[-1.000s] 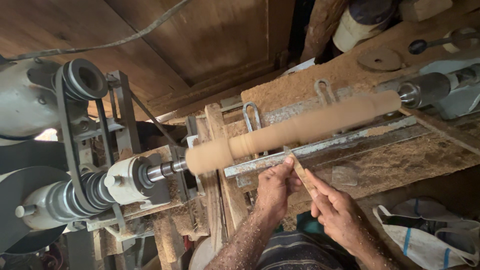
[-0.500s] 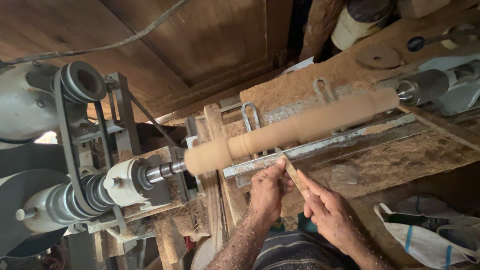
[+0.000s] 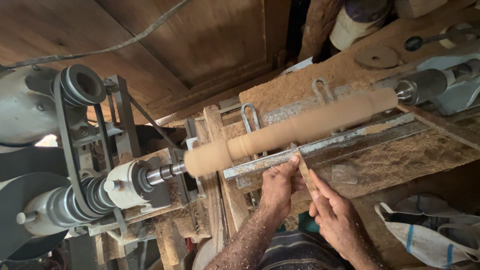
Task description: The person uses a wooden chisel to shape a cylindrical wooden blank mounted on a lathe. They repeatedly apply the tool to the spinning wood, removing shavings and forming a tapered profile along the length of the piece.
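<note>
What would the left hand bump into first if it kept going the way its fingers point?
Most likely the metal rail its fingers already rest against, and just past that the wooden spindle on the lathe. Depth is hard to judge from above.

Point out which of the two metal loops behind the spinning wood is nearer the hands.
The left loop, standing behind the wood's narrower middle, almost straight above the left hand. The other loop stands farther right and farther back.
</note>
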A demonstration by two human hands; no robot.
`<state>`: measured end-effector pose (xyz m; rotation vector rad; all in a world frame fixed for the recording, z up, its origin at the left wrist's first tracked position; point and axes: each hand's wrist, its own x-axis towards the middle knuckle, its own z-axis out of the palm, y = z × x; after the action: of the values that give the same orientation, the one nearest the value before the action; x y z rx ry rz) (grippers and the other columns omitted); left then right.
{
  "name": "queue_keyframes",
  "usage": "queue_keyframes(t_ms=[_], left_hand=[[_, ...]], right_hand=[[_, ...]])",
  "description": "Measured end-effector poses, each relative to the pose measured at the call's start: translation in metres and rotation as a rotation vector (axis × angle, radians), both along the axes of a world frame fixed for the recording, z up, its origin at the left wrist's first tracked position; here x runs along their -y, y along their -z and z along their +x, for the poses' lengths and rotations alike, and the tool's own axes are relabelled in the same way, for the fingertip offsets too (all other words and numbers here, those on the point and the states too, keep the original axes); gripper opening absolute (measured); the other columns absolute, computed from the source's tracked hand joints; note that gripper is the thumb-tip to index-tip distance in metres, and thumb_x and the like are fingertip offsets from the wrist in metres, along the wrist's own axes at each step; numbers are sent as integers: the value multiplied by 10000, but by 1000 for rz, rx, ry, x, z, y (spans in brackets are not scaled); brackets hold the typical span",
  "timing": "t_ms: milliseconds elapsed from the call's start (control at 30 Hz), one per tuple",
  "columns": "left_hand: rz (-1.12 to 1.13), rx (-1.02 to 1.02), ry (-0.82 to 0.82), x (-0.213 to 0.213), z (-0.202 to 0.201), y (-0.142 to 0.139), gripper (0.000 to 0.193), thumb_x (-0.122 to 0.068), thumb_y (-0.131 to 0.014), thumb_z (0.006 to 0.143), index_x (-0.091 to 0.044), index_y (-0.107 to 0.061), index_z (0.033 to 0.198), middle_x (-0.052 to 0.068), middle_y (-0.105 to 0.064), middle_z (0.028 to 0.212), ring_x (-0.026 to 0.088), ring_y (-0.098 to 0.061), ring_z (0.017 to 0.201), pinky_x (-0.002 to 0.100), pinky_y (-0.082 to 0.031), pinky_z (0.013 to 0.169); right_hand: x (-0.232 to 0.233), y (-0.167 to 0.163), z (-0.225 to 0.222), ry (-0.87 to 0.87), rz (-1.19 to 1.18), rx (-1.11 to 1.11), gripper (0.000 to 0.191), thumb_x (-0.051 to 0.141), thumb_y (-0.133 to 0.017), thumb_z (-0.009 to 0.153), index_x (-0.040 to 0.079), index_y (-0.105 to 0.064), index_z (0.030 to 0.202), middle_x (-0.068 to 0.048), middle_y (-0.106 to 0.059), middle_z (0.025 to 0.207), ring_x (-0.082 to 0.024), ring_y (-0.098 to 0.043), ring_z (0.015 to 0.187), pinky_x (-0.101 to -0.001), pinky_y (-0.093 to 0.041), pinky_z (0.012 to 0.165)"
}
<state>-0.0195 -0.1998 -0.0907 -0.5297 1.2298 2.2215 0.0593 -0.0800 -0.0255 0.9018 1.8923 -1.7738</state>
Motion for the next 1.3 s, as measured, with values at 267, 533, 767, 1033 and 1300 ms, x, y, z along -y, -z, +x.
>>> queue_keyframes(t_ms=[267, 533, 767, 1033, 1300], left_hand=[[-28, -50, 84, -5, -1, 1, 304, -278, -677, 1004, -34, -741, 834, 71, -731, 734, 124, -646, 588, 269, -530, 559], [30, -25, 75, -20, -3, 0, 296, -265, -654, 1005, -36, -743, 839, 53, -733, 737, 121, -645, 594, 274, -536, 570], [41, -22, 16, -25, -4, -3, 265, -233, -663, 1014, -25, -750, 875, 56, -734, 750, 115, -632, 609, 266, -516, 576], [79, 12, 2, -26, -3, 0, 244, -213, -659, 1021, -15, -741, 903, 55, -728, 770, 118, -636, 624, 264, -516, 572], [101, 18, 9, -25, -5, 7, 229, -245, -672, 991, -42, -725, 900, 40, -706, 768, 126, -633, 629, 276, -523, 565]], right_hand=[[-3, -2, 10, 108, -117, 35, 557, 335, -523, 1008, 296, -423, 1555, -45, -494, 732, -103, -356, 474, -265, -299, 378], [-9, 5, 10, 201, -166, 20, 569, 317, -542, 1002, 283, -440, 1561, -49, -487, 728, -100, -340, 484, -255, -278, 386], [-27, 7, 4, 75, -69, -22, 534, 333, -534, 1017, 238, -484, 1540, -43, -503, 686, -113, -380, 511, -261, -330, 423], [-46, 0, -3, -135, 48, -51, 565, 322, -517, 1000, 281, -484, 1563, -38, -536, 659, -119, -446, 512, -270, -407, 442], [-50, 3, -4, -139, 88, -49, 506, 314, -532, 1012, 277, -525, 1516, -48, -521, 669, -128, -415, 481, -280, -359, 408]])
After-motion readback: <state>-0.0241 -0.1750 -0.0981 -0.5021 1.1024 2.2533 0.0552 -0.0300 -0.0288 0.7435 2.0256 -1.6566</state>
